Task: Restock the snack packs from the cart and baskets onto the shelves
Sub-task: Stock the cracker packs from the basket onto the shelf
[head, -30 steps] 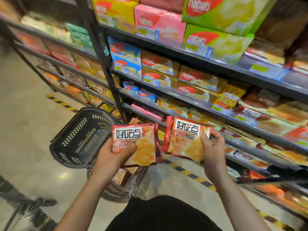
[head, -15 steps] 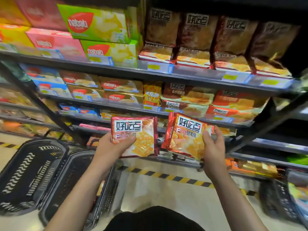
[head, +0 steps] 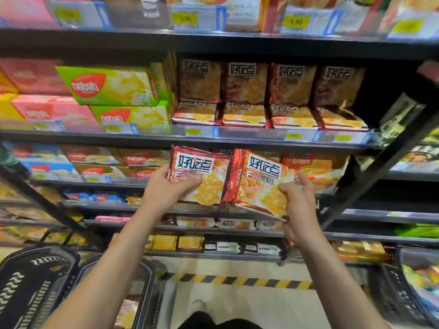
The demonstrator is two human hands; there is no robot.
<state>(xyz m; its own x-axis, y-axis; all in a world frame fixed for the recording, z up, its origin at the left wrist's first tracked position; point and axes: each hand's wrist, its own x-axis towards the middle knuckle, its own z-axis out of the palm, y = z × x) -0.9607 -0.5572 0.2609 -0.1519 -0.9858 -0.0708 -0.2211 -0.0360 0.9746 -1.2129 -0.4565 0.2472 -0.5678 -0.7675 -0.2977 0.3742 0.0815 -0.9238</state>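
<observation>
Left grip [head: 166, 191]: thumb curled over front of left snack pack [head: 202, 174], pack pinched at lower left edge. Right grip [head: 298, 205]: fingers wrapped round right edge of right snack pack [head: 256, 184], pack tilted. Both packs held side by side, edges touching, mid-frame, just below shelf [head: 237, 136] stocked with matching packs [head: 268, 96]. Green wafer boxes [head: 107, 85] seen upper left. Black baskets [head: 35, 293] seen lower left; one pack [head: 127, 312] seen inside.

Yellow price tags [head: 295, 21] above, striped floor tape [head: 240, 280] below.
</observation>
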